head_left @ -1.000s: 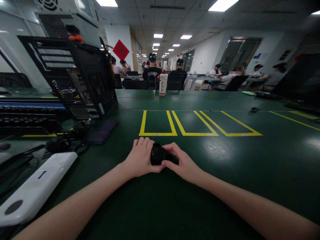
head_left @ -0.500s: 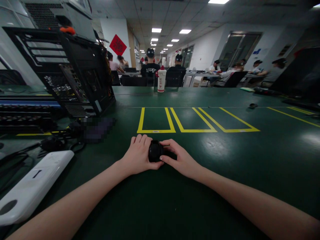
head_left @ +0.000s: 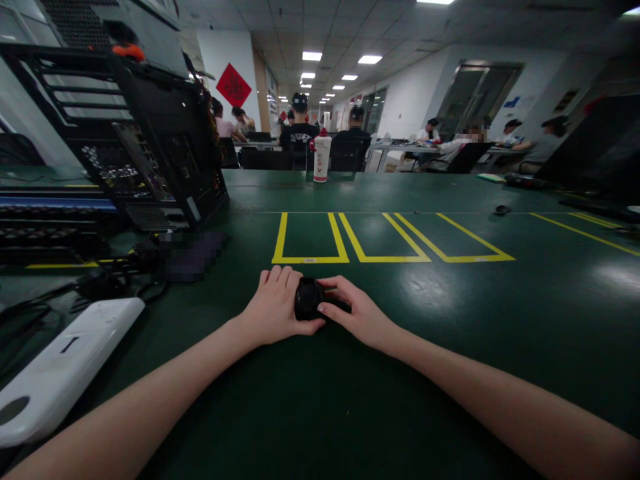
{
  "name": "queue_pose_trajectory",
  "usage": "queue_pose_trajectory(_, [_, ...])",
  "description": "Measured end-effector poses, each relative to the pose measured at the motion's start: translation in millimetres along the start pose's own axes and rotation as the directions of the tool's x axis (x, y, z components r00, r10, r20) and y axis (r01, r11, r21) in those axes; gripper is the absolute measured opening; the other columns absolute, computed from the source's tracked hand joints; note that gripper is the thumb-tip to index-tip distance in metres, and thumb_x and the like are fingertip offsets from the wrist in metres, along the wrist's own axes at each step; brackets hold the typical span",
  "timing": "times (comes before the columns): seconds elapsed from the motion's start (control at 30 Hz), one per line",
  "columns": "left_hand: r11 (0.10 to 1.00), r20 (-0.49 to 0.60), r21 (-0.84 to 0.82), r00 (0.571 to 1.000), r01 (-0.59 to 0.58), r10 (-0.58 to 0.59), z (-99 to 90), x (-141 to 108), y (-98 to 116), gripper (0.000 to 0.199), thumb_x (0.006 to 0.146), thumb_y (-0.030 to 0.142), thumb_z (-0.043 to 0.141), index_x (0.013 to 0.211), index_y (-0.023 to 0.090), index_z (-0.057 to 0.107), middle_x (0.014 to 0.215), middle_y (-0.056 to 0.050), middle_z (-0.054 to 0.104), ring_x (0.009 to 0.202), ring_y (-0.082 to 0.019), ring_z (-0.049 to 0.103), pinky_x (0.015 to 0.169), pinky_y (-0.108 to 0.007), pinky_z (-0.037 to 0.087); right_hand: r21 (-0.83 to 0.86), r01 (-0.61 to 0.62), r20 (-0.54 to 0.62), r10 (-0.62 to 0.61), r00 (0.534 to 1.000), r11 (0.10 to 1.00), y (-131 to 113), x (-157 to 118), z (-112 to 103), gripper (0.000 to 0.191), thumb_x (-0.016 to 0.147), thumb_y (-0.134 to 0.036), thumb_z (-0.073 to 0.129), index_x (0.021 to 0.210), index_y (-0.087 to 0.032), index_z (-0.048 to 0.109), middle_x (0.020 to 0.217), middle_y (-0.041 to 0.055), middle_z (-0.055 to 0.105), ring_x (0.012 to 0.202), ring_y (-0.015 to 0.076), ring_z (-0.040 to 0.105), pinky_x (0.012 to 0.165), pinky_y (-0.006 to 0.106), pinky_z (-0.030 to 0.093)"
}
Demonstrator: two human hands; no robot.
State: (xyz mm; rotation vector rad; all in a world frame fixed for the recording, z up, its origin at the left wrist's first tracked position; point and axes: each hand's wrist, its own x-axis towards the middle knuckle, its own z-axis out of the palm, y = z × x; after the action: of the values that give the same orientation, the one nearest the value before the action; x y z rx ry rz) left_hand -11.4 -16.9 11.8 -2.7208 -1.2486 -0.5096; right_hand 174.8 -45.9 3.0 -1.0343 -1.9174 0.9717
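Note:
A small round black object point(head_left: 309, 299) is between my two hands, low over or on the green table point(head_left: 320, 400). My left hand point(head_left: 275, 307) is wrapped round its left side, with the thumb along the near edge. From the right, my right hand point(head_left: 357, 312) grips it between thumb and fingers. The underside of the object is hidden. Just beyond the hands, yellow tape outlines point(head_left: 310, 260) mark the tabletop.
An open black computer case point(head_left: 150, 140) stands at the left, with cables and a white device point(head_left: 70, 363) nearer. A white and red cup point(head_left: 321, 159) stands at the far edge. Several people sit at desks beyond. A small black ring-like item point(head_left: 502, 210) lies at the right.
The whole view has shifted slightly. Both hands keep their grip on the black object, with hardly any visible movement.

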Motion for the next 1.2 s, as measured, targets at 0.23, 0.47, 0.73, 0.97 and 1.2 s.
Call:
queue_pose_trajectory(0.23, [1.000,-0.017,0.003,1.000,-0.001,0.001,2.2,-0.2,-0.5,0.063,0.063,0.065,0.048,0.098,0.013,0.048,0.091,-0.010,0.049,0.082,-0.025,0.044,0.071,-0.038,0.034,-0.003,0.050,0.000,-0.050,0.999,0.999,-1.2,-1.7,2.1,0.029,0.079,-0.020,0.055,0.106,-0.022,0.043,0.106,0.0038,0.052,0.100,0.0168,0.054,0.091,0.039,0.044])
queue_pose_trajectory(0.47, [1.000,-0.010,-0.007,1.000,0.000,0.000,-0.5,-0.2,0.6,0.064,0.064,0.065,0.049,0.100,0.012,0.048,0.091,-0.010,0.049,0.083,-0.026,0.044,0.073,-0.039,0.034,0.037,-0.013,-0.023,0.014,1.000,0.999,0.2,-0.4,2.2,0.029,0.081,-0.022,0.053,0.108,-0.023,0.042,0.108,0.0042,0.052,0.100,0.0166,0.055,0.088,0.038,0.047])
queue_pose_trajectory(0.73, [1.000,-0.002,0.016,1.000,-0.001,0.001,1.0,-0.3,-0.5,0.065,0.065,0.067,0.045,0.098,0.011,0.048,0.090,-0.010,0.049,0.082,-0.026,0.043,0.072,-0.039,0.035,-0.041,0.074,-0.004,-0.075,0.997,0.996,0.8,-2.0,0.3,0.035,0.076,-0.016,0.058,0.108,-0.022,0.043,0.107,0.0035,0.050,0.104,0.0176,0.051,0.094,0.040,0.042])
queue_pose_trajectory(0.97, [1.000,-0.002,0.015,1.000,0.000,0.000,1.5,0.1,0.1,0.064,0.064,0.066,0.047,0.099,0.012,0.048,0.090,-0.010,0.048,0.082,-0.025,0.043,0.072,-0.038,0.034,0.022,0.043,-0.006,-0.043,0.999,0.999,0.3,-2.2,1.0,0.023,0.081,-0.019,0.053,0.102,-0.022,0.045,0.105,0.0026,0.052,0.100,0.0163,0.054,0.090,0.037,0.045])
queue_pose_trajectory(1.2, [1.000,0.003,0.000,1.000,0.001,-0.001,0.3,-0.1,-0.6,0.063,0.065,0.066,0.046,0.098,0.012,0.048,0.090,-0.009,0.048,0.082,-0.024,0.043,0.072,-0.037,0.034,-0.008,0.001,0.003,-0.001,1.000,1.000,-0.8,-2.5,1.2,0.037,0.080,-0.019,0.054,0.114,-0.023,0.040,0.112,0.0049,0.050,0.105,0.0178,0.052,0.093,0.040,0.043])
